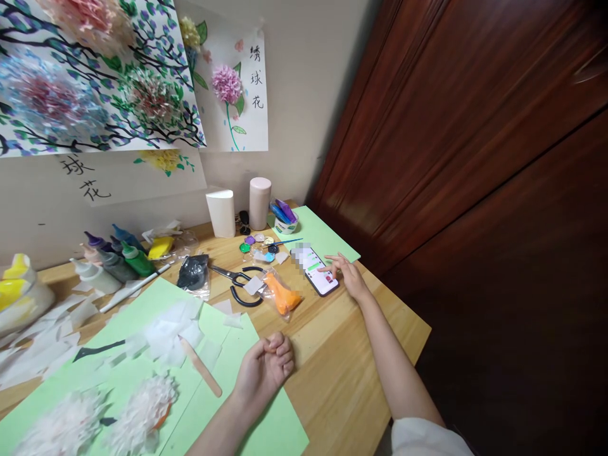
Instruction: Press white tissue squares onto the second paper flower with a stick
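Observation:
My right hand (349,277) reaches over the edge of a smartphone (317,273) that lies on the table with its screen lit. Its fingers are spread, with fingertips at the screen. My left hand (266,367) rests palm up at the edge of a green sheet (190,421), its fingers curled in and nothing visible in them. Left of it lies a flat wooden stick (202,367) beside white tissue paper pieces (173,332). Two white paper flower heads (142,408) sit on the green sheet.
Scissors (247,296) with black handles lie by a bag of orange clay (284,294) and a bag of black clay (194,273). Paint bottles (135,258), a white cup (221,214) and a pink tumbler (259,204) stand along the wall. A dark wooden cabinet (475,177) rises at right.

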